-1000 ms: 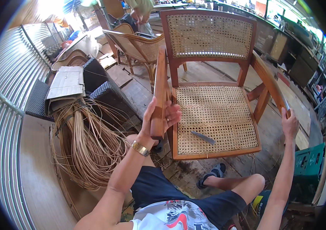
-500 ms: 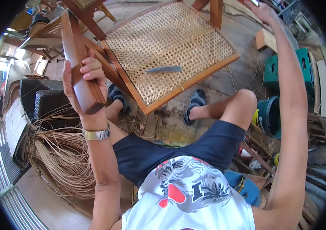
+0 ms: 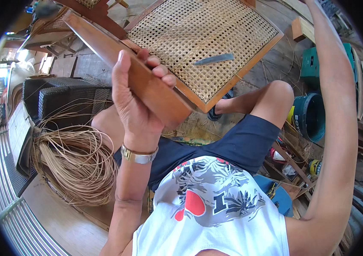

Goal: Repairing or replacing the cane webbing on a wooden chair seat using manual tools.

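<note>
Chair (image 3: 203, 38) — blade (image 3: 214, 59) atop, rattan bundle (image 3: 77, 164) nearby

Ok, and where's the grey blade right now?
In the head view, the grey blade lies on the cane seat, near its front edge, to the right of the armrest in the left hand.

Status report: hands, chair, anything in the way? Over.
Left hand gripping the wooden armrest. Right hand out of frame. Cane seat partly in view, cut off at top. Possible obstruction: grey blade lying on it.
</note>
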A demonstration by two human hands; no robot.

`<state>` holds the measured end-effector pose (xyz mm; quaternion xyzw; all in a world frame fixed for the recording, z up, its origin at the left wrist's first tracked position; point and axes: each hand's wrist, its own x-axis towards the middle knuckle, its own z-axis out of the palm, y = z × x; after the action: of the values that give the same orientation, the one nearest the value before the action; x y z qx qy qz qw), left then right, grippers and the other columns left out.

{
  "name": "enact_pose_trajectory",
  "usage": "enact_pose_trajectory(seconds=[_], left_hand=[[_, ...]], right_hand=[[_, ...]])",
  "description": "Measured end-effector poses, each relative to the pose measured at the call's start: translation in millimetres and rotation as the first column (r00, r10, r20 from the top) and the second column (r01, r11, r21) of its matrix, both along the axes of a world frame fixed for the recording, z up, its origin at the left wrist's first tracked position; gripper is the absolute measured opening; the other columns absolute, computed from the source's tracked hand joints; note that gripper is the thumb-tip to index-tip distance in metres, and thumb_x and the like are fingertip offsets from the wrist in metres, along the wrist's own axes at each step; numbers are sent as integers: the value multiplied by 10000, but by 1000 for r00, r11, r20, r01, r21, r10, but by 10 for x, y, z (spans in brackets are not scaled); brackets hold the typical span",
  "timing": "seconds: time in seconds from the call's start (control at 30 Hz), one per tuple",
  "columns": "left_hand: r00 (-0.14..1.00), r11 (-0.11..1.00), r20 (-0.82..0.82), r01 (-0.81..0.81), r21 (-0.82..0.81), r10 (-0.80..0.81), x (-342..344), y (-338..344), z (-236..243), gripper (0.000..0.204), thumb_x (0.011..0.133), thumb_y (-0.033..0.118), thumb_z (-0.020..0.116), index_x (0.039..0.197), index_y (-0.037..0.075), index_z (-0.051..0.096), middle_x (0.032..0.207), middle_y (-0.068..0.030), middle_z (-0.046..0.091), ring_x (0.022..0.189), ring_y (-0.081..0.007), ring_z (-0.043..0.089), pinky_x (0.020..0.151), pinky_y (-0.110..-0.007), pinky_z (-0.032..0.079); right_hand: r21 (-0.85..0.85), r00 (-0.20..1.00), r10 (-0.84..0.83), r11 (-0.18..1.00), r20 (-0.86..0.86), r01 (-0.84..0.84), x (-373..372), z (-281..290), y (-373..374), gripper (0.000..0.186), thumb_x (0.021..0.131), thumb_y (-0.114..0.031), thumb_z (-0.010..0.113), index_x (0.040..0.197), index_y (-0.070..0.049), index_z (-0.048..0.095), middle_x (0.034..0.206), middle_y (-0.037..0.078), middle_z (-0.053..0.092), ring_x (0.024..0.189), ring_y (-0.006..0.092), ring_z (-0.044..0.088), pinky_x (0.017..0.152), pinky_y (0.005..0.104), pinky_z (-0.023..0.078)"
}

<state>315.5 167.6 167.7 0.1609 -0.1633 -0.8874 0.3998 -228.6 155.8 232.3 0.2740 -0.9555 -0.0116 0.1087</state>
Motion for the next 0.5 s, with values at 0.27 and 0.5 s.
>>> enact_pose_trajectory(seconds=[0.27, 0.5], left_hand=[[988, 979, 147, 73, -189, -46, 36, 20, -96, 518, 985, 479, 685, 1191, 10, 610, 1004, -93, 652, 898, -205, 653, 820, -370, 568], [925, 941, 371, 53, -336, 80, 195, -81, -58, 529, 981, 512, 684, 1241, 67, 566, 998, -141, 694, 901, -243, 698, 829, -388, 581]], right_hand=[[-45, 1000, 16, 999, 10, -15, 10, -428, 362, 1041, 962, -720, 479, 1656, -64, 63, 1693, 268, 131, 1538, 453, 243, 1259, 470, 275], [-288, 752, 475, 721, -458, -631, 1328, -1426, 509, 688, 965, -559, 621, 1371, -5, 584, 1362, 318, 533, 1274, 446, 536, 1018, 559, 461]])
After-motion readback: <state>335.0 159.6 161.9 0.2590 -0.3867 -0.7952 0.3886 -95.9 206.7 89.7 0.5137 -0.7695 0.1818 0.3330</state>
